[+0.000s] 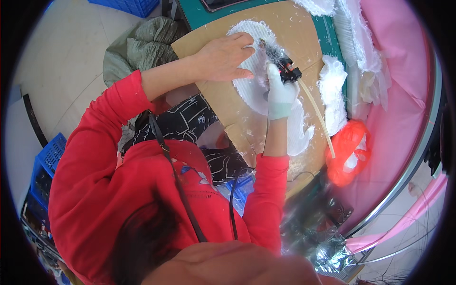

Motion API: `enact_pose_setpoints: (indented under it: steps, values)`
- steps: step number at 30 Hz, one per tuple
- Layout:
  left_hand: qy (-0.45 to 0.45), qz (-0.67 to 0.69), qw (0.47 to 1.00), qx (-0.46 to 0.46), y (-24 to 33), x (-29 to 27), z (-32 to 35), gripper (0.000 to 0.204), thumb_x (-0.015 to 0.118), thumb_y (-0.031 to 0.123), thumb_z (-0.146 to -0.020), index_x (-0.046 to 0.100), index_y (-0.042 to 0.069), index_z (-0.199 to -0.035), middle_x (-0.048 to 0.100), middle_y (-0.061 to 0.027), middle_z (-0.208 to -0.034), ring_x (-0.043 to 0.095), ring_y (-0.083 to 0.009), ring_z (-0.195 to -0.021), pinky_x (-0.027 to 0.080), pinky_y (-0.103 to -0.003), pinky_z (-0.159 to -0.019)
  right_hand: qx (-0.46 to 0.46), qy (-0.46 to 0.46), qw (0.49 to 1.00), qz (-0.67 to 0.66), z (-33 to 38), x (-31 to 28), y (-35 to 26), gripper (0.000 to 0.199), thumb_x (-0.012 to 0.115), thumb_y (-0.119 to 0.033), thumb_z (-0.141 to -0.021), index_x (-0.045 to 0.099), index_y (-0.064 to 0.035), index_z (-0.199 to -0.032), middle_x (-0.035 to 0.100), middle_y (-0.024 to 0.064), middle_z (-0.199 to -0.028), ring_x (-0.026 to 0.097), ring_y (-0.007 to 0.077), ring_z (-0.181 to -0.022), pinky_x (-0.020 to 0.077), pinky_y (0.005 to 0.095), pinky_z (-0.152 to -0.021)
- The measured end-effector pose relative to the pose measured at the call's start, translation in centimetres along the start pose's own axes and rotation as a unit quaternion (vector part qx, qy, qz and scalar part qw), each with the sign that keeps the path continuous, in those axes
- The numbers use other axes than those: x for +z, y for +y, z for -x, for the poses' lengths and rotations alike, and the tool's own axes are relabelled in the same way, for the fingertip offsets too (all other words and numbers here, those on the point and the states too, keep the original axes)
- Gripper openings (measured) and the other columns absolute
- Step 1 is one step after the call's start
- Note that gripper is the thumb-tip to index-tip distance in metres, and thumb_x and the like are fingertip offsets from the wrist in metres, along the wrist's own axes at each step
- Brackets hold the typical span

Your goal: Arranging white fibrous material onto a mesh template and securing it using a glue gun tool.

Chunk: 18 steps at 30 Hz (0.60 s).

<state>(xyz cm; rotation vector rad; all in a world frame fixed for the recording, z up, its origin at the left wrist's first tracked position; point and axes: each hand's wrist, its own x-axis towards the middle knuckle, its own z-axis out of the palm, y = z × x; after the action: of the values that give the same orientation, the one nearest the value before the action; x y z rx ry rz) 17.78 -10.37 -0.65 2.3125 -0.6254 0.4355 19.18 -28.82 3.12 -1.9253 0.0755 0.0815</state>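
White ribbed fabric [248, 92] lies on a sheet of brown cardboard [301, 33], its outline rounded and its edge frayed into loose, fuzzy threads. My right hand [281, 92], in a white glove with a pale green cuff, is closed around a black handheld tool [289, 71] over the cloth; a slim, pale tube [316, 107] curves away from it. My bare left hand [227, 58] lies over the fabric's left side, fingers loosely bent, thumb spread apart. To the right sit a crinkled red plastic bag [341, 142], a shaggy white strip [332, 90] and pink sheeting [403, 71]. The green desk [197, 15] shows past the cardboard's far edge.
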Motion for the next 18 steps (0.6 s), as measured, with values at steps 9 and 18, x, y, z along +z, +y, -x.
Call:
enact_pose_setpoints:
  steps: [9, 18]
  values:
    - [0.004, -0.005, 1.0, 0.004, 0.0, 0.2, 0.1, 0.049, 0.063, 0.038, -0.073, 0.056, -0.004, -0.098, 0.048, -0.0107, -0.098, 0.047, -0.0258, -0.103, 0.045, -0.035, -0.083, 0.015, 0.003, 1.0, 0.005, 0.1, 0.3, -0.6, 0.028, 0.066, -0.013, -0.077, 0.061, 0.0023, -0.1, 0.058, -0.0006, -0.078, 0.05, 0.0051, -0.062, 0.0397, 0.0198, -0.054]
    - [0.004, -0.002, 1.0, 0.007, 0.1, 0.2, -0.1, 0.05, 0.063, 0.038, -0.073, 0.055, -0.004, -0.098, 0.048, -0.0105, -0.098, 0.047, -0.0257, -0.103, 0.045, -0.035, -0.082, -0.004, -0.014, 1.0, -0.01, 0.2, 0.3, -0.3, 0.029, 0.067, -0.014, -0.077, 0.06, 0.0023, -0.1, 0.061, 0.0026, -0.085, 0.054, 0.0065, -0.067, 0.0421, 0.0198, -0.057]
